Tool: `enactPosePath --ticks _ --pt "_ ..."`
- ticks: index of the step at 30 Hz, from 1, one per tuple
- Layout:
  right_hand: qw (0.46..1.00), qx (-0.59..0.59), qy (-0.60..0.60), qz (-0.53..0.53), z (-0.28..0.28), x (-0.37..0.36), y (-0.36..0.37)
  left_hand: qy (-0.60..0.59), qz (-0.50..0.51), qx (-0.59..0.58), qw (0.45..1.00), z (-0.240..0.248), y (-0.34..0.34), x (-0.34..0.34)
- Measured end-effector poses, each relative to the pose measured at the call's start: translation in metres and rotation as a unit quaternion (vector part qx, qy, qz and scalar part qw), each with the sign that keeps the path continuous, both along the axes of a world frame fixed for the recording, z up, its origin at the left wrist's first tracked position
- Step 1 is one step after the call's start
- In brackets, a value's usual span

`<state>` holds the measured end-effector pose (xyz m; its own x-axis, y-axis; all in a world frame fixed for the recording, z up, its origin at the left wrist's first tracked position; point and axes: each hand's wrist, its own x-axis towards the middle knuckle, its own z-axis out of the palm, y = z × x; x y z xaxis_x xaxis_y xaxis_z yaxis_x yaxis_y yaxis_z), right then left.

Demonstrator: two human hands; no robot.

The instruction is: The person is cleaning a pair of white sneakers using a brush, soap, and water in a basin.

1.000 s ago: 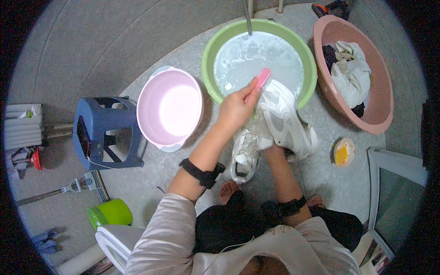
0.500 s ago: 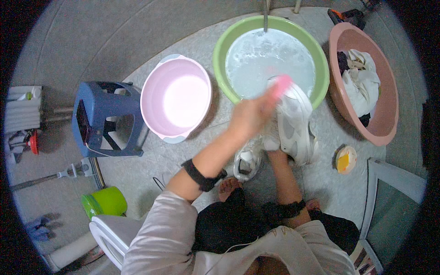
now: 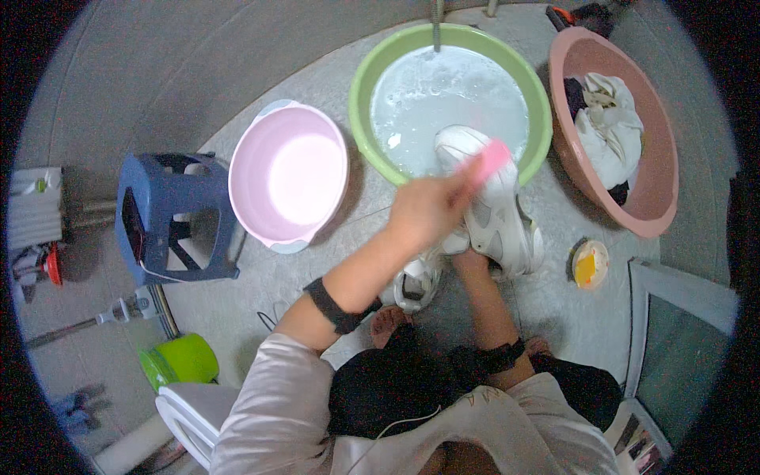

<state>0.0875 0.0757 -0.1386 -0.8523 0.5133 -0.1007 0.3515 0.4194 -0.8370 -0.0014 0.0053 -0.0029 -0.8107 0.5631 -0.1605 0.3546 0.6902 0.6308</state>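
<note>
A white sneaker (image 3: pixel 500 218) is held up at the near edge of the green basin (image 3: pixel 362 127), its toe over the cloudy, sudsy water. My right hand (image 3: pixel 473 264) grips it from below at the heel end, with the fingers mostly hidden by the shoe. Closed around a pink brush (image 3: pixel 496 156), my left hand (image 3: pixel 431 212) presses it to the sneaker's upper near the toe. Motion blurs the brush, and its bristles do not show. A second white sneaker (image 3: pixel 415 286) rests on the floor by my foot, under my left forearm.
Left of the green basin stands a pale pink basin (image 3: pixel 241 186), then a blue stool (image 3: pixel 170 218). A salmon tub (image 3: pixel 661 178) with clothes (image 3: pixel 613 131) is at the right. A small dish (image 3: pixel 600 259) holding something yellow lies on the floor. A green bin (image 3: pixel 190 356) stands lower left.
The sneaker's toe has swung left over the basin. The pink brush has shifted from the toe's left edge across to its right side. The whole view has moved slightly.
</note>
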Motion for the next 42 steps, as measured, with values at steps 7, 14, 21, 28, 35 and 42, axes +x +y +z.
enactPosePath --ticks 7,14,21,28,35,42 --pt "1.0 -0.004 0.008 -0.012 0.004 -0.004 0.003 0.068 -0.044 -0.063 0.995 0.018 0.01 0.001" --pt "1.0 -0.015 0.025 -0.008 0.007 -0.003 -0.005 0.163 -0.075 -0.06 0.982 0.034 0.016 -0.01" --pt "0.985 0.086 -0.123 0.083 0.12 -0.012 0.008 0.142 -0.215 -0.142 0.956 0.046 0.013 -0.004" --pt "0.99 0.006 -0.133 0.034 0.091 -0.011 0.008 0.125 -0.348 -0.148 0.917 0.04 0.021 0.011" --pt "0.992 -0.019 -0.109 0.054 0.093 -0.012 0.006 0.084 -0.361 -0.103 0.923 0.051 0.03 0.008" --pt "0.996 -0.061 -0.07 -0.016 0.085 -0.007 0.002 0.02 -0.357 -0.126 0.925 0.041 0.029 -0.011"
